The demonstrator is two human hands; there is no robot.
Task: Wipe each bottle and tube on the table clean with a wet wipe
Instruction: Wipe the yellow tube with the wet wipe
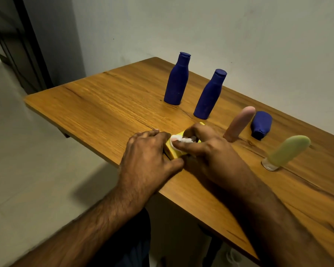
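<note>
Your forearms reach in from below onto the table (pixel 96 105). Beyond your hands stand two tall blue bottles (pixel 175 79), rigid and light, best held at the waist; to their right the tubes (pixel 238 124), soft, squeeze gently. Your left hand (pixel 147 151) curls round the yellow wipe pack (pixel 175 149). Your right hand (pixel 206 145) seems to pinch a limp, damp wet wipe (pixel 183 140) at the opening.

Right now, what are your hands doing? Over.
Left hand holds the yellow pack steady. Right hand pinches a wipe out. Bottles untouched. Nothing in the way.
</note>
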